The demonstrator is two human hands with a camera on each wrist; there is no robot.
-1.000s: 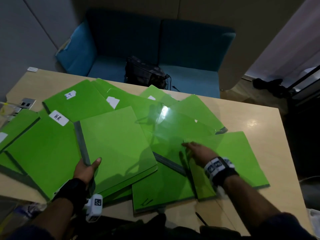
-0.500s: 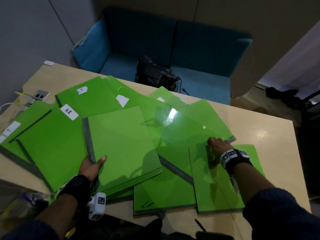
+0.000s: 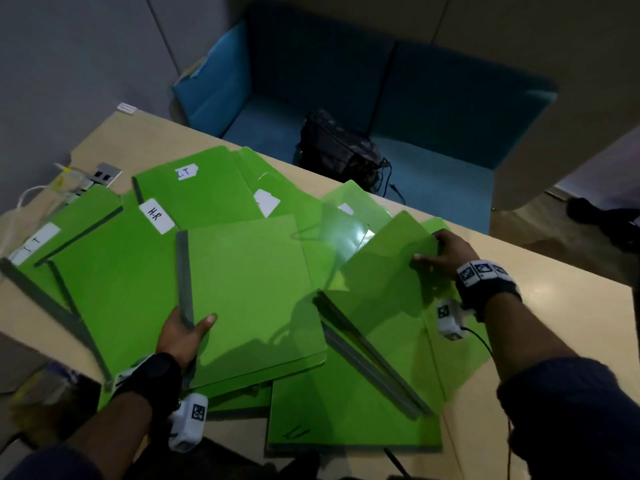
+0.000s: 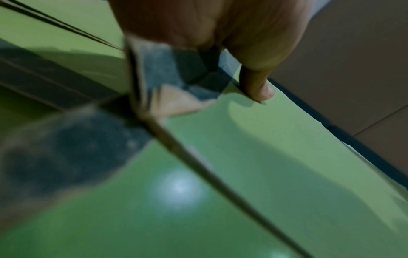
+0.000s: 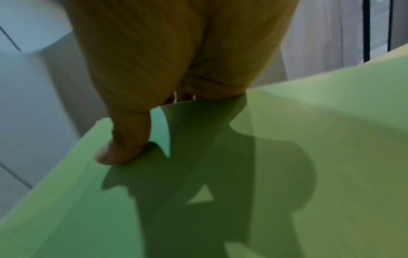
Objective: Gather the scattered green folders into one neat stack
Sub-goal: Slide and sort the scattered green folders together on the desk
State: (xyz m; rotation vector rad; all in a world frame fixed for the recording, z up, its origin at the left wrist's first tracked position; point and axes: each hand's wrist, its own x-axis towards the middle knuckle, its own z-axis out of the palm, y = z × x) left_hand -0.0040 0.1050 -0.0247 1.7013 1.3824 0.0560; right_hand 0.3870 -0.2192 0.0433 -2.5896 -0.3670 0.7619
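Many flat green plastic folders (image 3: 114, 299) with grey spines, scattered and overlapping on the pale wooden counter (image 3: 568, 327), some with white labels. Left hand (image 3: 180, 336) at the near spine corner of the middle folder (image 3: 252, 292), thumb on top, fingers hidden below. Right hand (image 3: 446, 252) pinching the far edge of a tilted folder (image 3: 384, 282), thumb (image 5: 123, 139) on its face.

Fingers of the left hand (image 3: 181, 336) lie hidden beneath its folder (image 3: 252, 299); lower folders are mostly covered.
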